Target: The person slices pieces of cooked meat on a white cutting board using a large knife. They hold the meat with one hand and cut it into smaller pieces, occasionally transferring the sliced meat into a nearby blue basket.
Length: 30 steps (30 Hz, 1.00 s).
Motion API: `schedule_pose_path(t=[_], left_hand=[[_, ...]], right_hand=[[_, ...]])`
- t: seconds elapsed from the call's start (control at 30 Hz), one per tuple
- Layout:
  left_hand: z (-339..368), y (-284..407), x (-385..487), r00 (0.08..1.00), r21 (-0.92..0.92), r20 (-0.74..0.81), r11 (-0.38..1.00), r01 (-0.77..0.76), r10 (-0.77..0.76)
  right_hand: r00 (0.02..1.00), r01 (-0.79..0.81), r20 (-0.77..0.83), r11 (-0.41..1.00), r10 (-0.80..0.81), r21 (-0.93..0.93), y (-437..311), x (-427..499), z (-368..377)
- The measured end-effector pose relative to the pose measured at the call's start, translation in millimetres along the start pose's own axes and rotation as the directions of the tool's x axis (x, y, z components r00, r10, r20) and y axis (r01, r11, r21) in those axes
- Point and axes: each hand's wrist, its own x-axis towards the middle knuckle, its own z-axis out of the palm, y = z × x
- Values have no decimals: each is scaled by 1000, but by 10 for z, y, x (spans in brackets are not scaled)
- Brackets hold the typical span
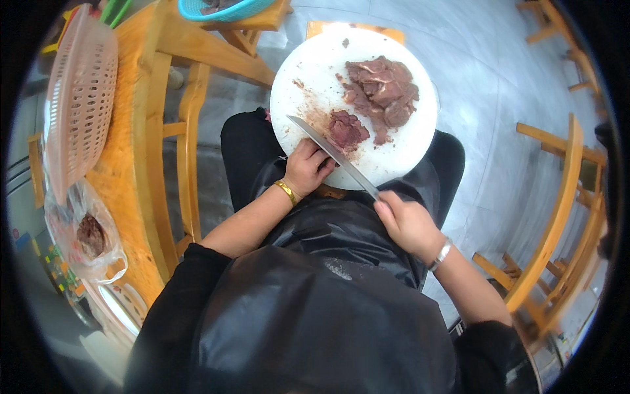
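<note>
A round white cutting board [305,64] rests in front of me, over my lap. In my right hand [409,227] is the handle of a long-bladed knife [330,148], its blade slanting across the board's near part toward the upper left. My left hand [306,167] is at the board's near edge, fingers curled against a piece of dark meat mostly hidden under them and the blade. Just beyond the blade lies a small stack of reddish meat slices [347,129]. A larger pile of sliced cooked meat [383,88] covers the board's right side. Brown crumbs are smeared nearby.
To my left, a wooden table [133,197] carries a pink plastic basket [81,103] and a clear plastic bag [106,263] with a chunk of meat [92,236]. A turquoise basket [224,14] is at the top. Wooden chairs [553,216] stand to my right.
</note>
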Motion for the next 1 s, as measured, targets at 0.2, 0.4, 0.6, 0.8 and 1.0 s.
schedule_pose_path(t=[0.2,0.4,0.6,0.8,1.0], left_hand=[[15,-3,17,1000,-14,-6,1000,1,-1],[54,-55,17,1000,-8,5,1000,-29,29],[28,-34,25,999,33,-18,999,-39,40],[0,39,45,1000,-14,-14,1000,-21,21],[-132,-2,340,968,-91,212,984,154,-132]], right_hand=[[995,-69,67,998,68,12,59,-423,-173],[1000,15,20,1000,-15,-5,153,340,154],[977,134,-171,990,-125,45,82,1332,624],[997,-74,35,876,65,476,293,884,294],[934,-40,-239,745,265,666,608,-257,383]])
